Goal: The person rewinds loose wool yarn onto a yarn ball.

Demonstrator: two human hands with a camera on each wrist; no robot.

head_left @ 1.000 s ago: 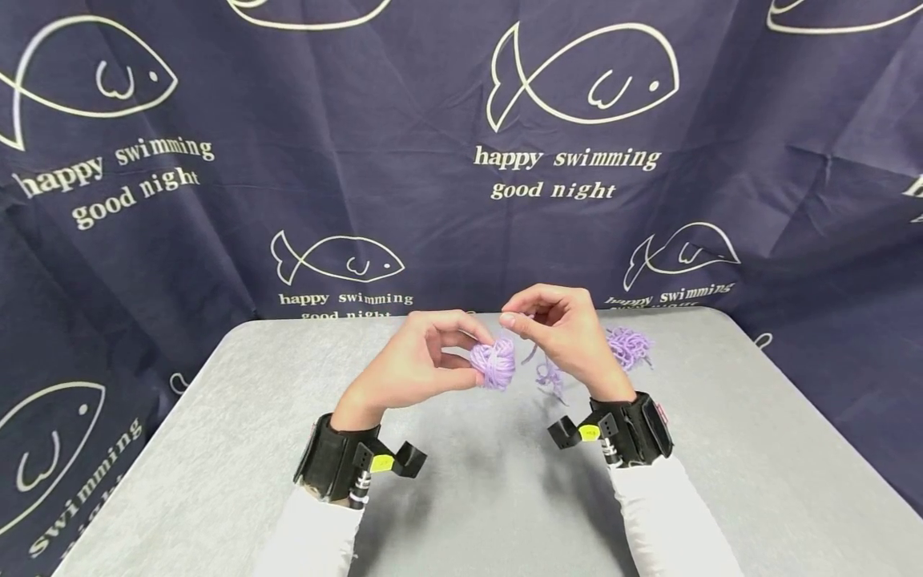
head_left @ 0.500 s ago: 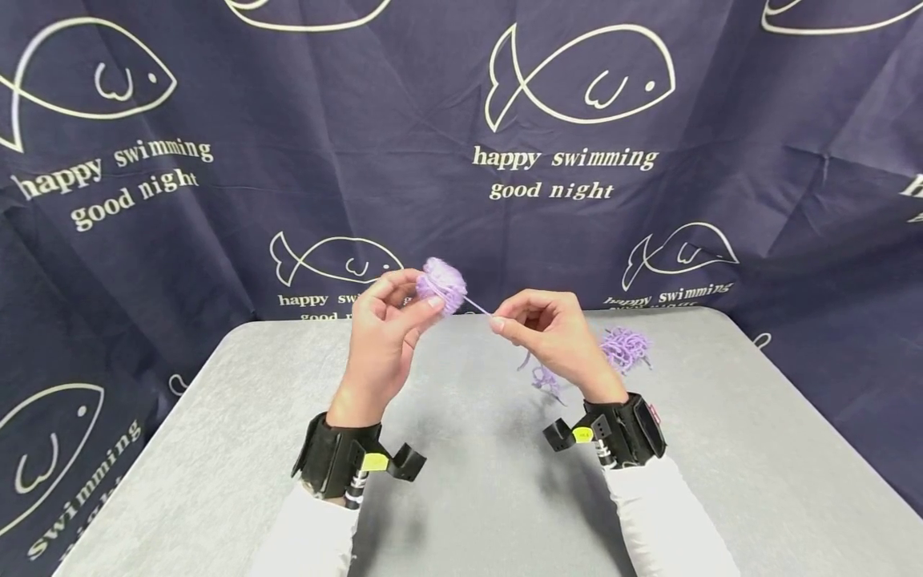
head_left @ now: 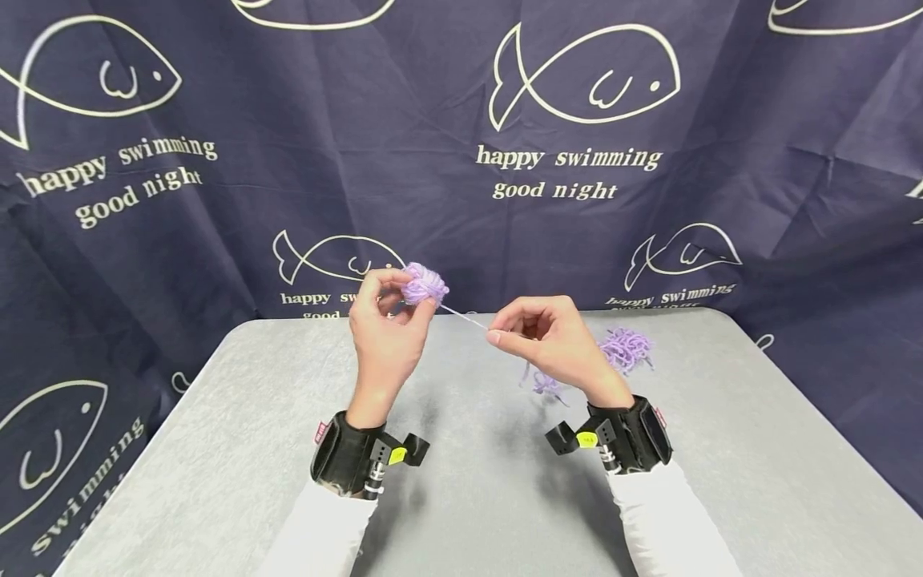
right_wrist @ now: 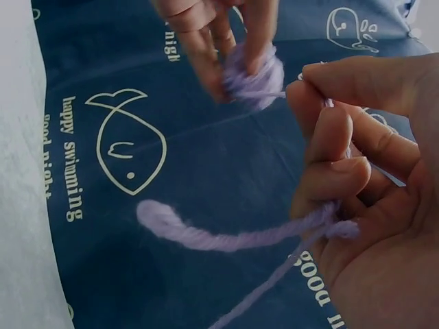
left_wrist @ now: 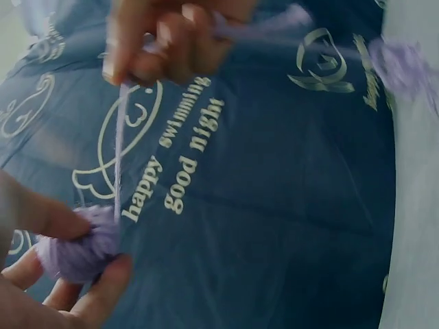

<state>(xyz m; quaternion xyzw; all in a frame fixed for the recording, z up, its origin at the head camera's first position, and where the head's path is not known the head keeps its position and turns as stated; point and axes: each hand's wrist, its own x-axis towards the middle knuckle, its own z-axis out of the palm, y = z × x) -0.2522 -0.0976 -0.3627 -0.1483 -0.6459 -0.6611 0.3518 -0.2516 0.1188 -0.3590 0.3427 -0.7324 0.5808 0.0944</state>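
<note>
A small ball of purple yarn is pinched between the thumb and fingers of my left hand, raised above the table's far edge. From the ball a taut strand runs to my right hand, whose thumb and forefinger pinch it. In the right wrist view, the other fingers curl over the yarn, and a loose yarn tail hangs out below them. The left wrist view shows the ball wrapped in several turns, gripped from both sides.
Behind the right hand, a loose pile of purple yarn lies on the grey table. A smaller tangle sits nearer. A dark blue curtain with fish prints hangs behind the table.
My left hand has risen and moved left with the ball, turning it. The strand between the hands has grown longer and tight. The right hand has lowered slightly.
</note>
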